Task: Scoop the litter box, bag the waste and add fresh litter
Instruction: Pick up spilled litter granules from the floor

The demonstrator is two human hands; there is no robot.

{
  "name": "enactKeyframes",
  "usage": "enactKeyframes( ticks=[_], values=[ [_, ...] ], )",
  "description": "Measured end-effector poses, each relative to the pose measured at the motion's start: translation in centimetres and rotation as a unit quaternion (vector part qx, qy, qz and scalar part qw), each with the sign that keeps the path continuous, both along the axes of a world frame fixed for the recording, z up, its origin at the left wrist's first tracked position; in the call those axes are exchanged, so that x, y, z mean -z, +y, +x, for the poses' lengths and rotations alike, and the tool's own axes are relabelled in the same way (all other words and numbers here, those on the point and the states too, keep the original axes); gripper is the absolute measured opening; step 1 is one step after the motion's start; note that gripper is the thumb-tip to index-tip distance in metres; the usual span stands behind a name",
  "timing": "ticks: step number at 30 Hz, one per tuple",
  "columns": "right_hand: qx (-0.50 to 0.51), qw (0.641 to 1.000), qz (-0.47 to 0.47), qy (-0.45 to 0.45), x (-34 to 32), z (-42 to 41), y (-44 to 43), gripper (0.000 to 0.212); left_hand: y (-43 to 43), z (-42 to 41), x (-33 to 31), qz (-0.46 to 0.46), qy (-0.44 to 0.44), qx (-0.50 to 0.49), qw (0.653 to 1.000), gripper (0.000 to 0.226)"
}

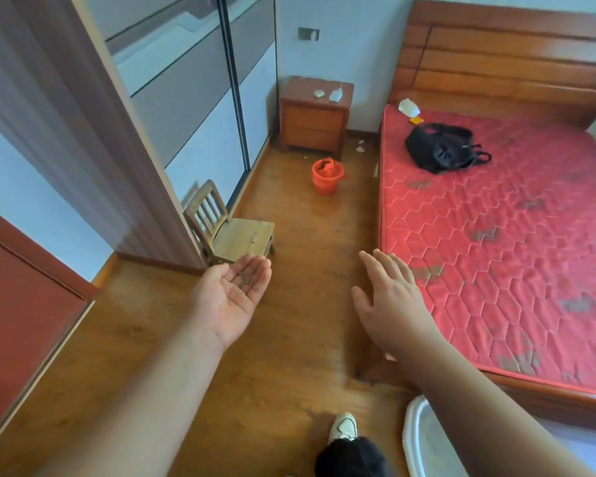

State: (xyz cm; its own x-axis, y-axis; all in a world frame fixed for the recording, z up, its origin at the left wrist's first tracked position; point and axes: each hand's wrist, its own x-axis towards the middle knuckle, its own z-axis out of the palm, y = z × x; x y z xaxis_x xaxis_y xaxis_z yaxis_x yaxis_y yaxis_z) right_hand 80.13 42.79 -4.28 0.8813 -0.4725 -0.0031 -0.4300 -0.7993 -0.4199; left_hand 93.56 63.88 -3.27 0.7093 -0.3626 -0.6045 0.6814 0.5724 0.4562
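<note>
- The left hand point(233, 297) is released, held palm up over the floor point(307, 321) with the fingers nearly straight and close together, slightly cupped.
- A small heap of dark granules point(246, 279) lies on the fingers of that palm. No finger curls over them.
- The right hand point(389, 297) is also released. It is palm down with fingers straight and spread and the thumb out to the side. It hangs above the floor just beside the bed point(496, 242) and grasps nothing. Whether it touches the mattress edge cannot be told.
- The litter box point(414, 438), a white tub with rounded corners, sits on the floor at the lower right, near the foot of the bed. The right forearm covers much of it. The visible part of its inside is pale and faintly speckled, and what fills it cannot be told.
- An orange bucket point(327, 182) stands upright on the floor, well ahead of the hands and near the nightstand point(312, 122). Something crumpled and orange shows inside it, and the rest of the interior is dark.
- A black backpack point(441, 148) lies on the red mattress.
- A small wooden chair point(241, 235) stands just beyond the left hand.
</note>
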Motion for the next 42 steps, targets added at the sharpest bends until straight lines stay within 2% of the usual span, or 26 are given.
enactKeyframes(
  ticks=[15, 25, 32, 42],
  values=[
    [0.002, 0.999, 0.040, -0.003, -0.2, 16.8, -19.9, 0.064, -21.4, 16.7, -2.7, 0.027, -0.028, 0.033, 0.999, 0.032],
    [-0.034, 0.998, 0.043, 0.039, 0.0, 31.0, -26.9, 0.065, -25.7, 28.3, -0.3, -0.011, 0.016, -0.043, 0.999, 0.035],
    [-0.023, 0.998, 0.010, 0.050, 0.6, 45.0, -31.9, 0.066, -30.7, 42.3, 1.4, -0.001, 0.019, -0.030, 0.999, 0.035],
    [0.041, 0.998, 0.027, 0.049, -0.4, 62.7, -39.0, 0.065, -41.0, 62.8, 0.8, 0.047, 0.018, 0.065, 0.997, 0.037]
  ],
)
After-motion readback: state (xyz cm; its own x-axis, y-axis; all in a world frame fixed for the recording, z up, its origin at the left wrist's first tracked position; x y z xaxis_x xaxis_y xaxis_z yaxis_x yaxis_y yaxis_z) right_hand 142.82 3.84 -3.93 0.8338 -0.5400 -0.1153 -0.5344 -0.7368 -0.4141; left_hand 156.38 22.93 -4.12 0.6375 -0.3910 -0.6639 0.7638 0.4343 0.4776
